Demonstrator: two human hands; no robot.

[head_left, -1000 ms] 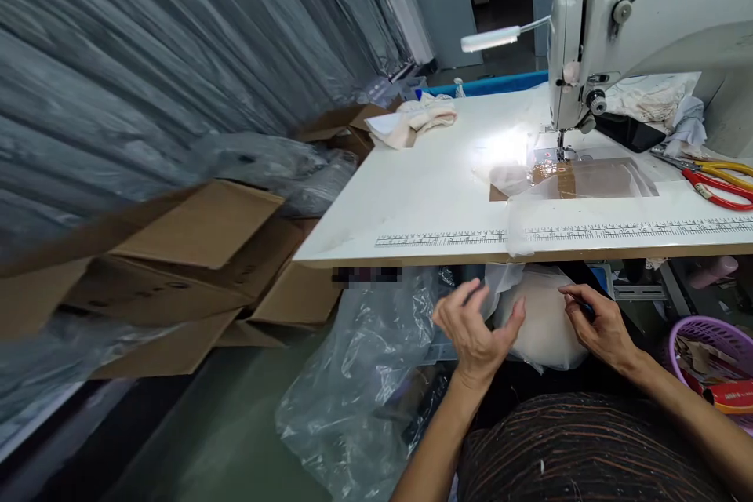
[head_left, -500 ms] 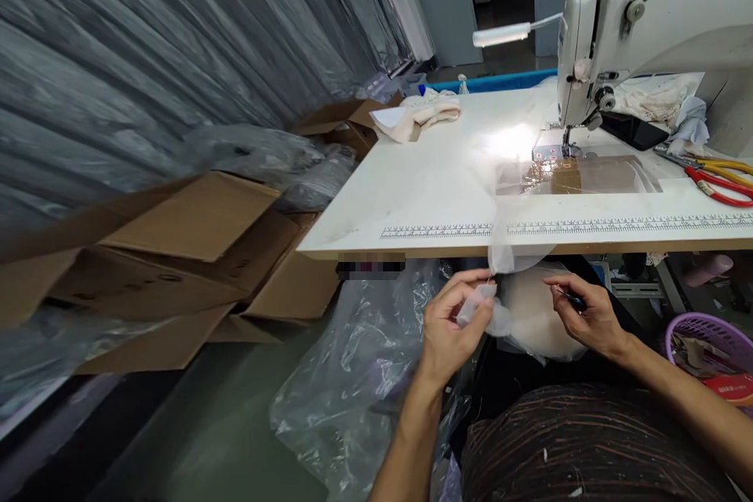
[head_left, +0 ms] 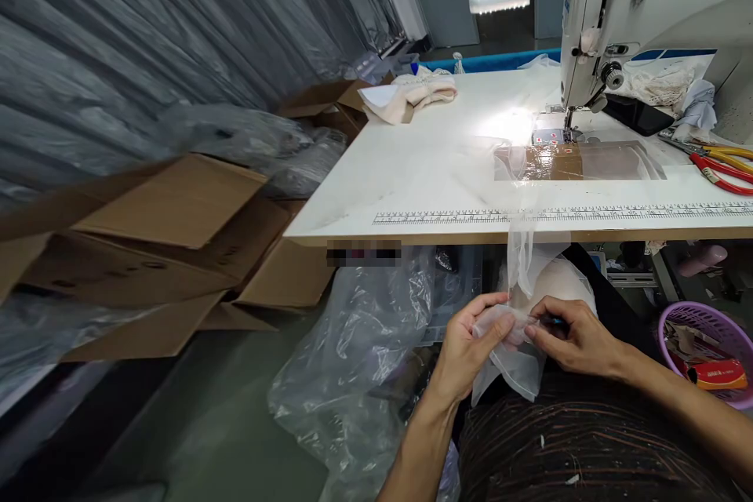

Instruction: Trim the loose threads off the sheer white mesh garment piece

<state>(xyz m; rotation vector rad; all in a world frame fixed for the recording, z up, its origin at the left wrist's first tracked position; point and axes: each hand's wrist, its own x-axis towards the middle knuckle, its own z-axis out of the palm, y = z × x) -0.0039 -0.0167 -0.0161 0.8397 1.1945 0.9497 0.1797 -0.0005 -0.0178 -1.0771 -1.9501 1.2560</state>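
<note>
Just below the table's front edge, my left hand [head_left: 471, 349] is closed on a gathered piece of sheer white fabric [head_left: 518, 376], thumb pressing against the fingers. A narrow strip of the same fabric [head_left: 521, 255] runs up over the table edge towards the sewing machine [head_left: 582, 39]. My right hand [head_left: 580, 336] meets the left at the fabric, thumb and forefinger pinched at its edge. Something small and dark shows inside the right hand, mostly hidden by the fingers. Behind the hands, a pale round padded piece under sheer fabric [head_left: 562, 286] lies on the lap.
The white table [head_left: 412, 172] carries a printed ruler, folded beige cloth [head_left: 412, 98], a dark phone-like slab [head_left: 638, 114] and red-handled scissors [head_left: 714, 169]. A purple basket [head_left: 667, 321] stands at right. Clear plastic [head_left: 347, 353] and open cardboard boxes [head_left: 170, 204] lie at left.
My right hand has moved left and down to the fabric; the slim dark tool it held is now mostly hidden. My left hand has shifted slightly right and down, and more fabric hangs below it.
</note>
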